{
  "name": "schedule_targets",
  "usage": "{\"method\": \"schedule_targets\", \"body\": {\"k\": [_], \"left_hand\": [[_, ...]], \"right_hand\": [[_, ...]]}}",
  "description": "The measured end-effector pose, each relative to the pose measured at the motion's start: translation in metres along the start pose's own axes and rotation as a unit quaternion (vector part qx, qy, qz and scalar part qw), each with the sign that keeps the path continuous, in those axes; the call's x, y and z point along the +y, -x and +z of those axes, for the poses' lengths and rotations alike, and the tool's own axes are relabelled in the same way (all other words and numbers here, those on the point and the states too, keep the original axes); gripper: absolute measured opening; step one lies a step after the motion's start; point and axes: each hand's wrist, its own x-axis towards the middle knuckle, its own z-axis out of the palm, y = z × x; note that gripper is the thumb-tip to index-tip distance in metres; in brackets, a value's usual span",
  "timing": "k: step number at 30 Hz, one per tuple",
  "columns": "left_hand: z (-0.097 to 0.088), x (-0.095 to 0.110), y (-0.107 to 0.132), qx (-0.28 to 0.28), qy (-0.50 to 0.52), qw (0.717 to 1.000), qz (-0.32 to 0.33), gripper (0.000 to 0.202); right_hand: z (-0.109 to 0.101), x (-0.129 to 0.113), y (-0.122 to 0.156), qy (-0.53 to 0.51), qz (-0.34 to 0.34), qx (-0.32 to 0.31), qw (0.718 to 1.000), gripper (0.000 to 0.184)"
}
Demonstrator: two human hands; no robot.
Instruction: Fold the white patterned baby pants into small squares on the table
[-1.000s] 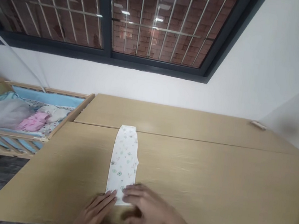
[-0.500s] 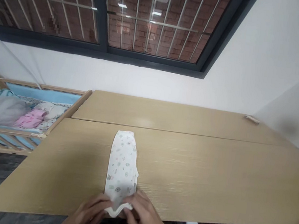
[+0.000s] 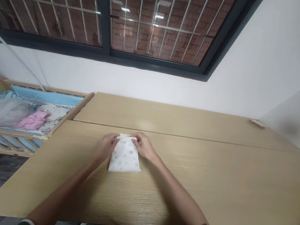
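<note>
A white baby garment (image 3: 125, 158) with small faint prints lies folded double on the wooden table, its far end narrower than its near fold. At the far left corner, my left hand (image 3: 107, 145) is closed, with fingertips pinching the edge of the cloth. My right hand (image 3: 145, 147) holds the far right corner, thumb on top of the fabric. Both forearms reach forward across the table. The exact kind of garment cannot be told from this folded shape.
The light wooden table (image 3: 199, 180) has a seam across its back part. A wooden crib (image 3: 85, 101) with pink and white cloth (image 3: 35, 119) stands to the left. A small pale object (image 3: 258, 123) lies at the back right, below a barred window (image 3: 160, 26).
My hands have moved from the table's near edge to farther away, carrying the garment's near end over onto its far end. The garment is now about half as long.
</note>
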Motion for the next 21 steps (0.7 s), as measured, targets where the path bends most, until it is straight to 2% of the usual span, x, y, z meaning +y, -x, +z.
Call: {"method": "schedule_targets", "body": {"k": [5, 8, 10, 12, 14, 16, 19, 21], "left_hand": [[0.020, -0.012, -0.038, -0.035, -0.056, 0.998, -0.017, 0.021], [0.025, -0.010, -0.046, -0.044, -0.091, 0.995, -0.021, 0.023], [0.024, -0.004, -0.041, -0.038, -0.111, 0.993, -0.018, 0.027], [0.022, 0.006, -0.021, -0.020, -0.131, 0.991, 0.007, 0.032], [0.020, 0.017, 0.013, 0.002, -0.156, 0.985, 0.068, 0.033], [0.022, 0.026, 0.054, 0.007, -0.186, 0.973, 0.135, 0.033], [0.032, 0.030, 0.109, -0.009, -0.243, 0.957, 0.157, 0.030], [0.039, 0.028, 0.131, -0.022, -0.272, 0.948, 0.160, 0.029]], "right_hand": [[0.024, 0.043, -0.037, 0.028, 0.039, 0.005, 0.999, 0.012], [0.029, 0.049, -0.040, 0.046, 0.050, 0.002, 0.998, 0.014], [0.026, 0.045, -0.036, 0.062, 0.045, 0.007, 0.997, 0.017], [0.019, 0.032, -0.027, 0.101, 0.012, 0.007, 0.995, 0.026], [0.011, 0.012, -0.013, 0.146, -0.052, -0.019, 0.988, 0.038], [0.007, -0.010, 0.004, 0.162, -0.126, -0.084, 0.975, 0.046], [0.015, -0.036, 0.029, 0.126, -0.217, -0.217, 0.943, 0.051], [0.027, -0.041, 0.040, 0.088, -0.247, -0.282, 0.923, 0.053]]}}
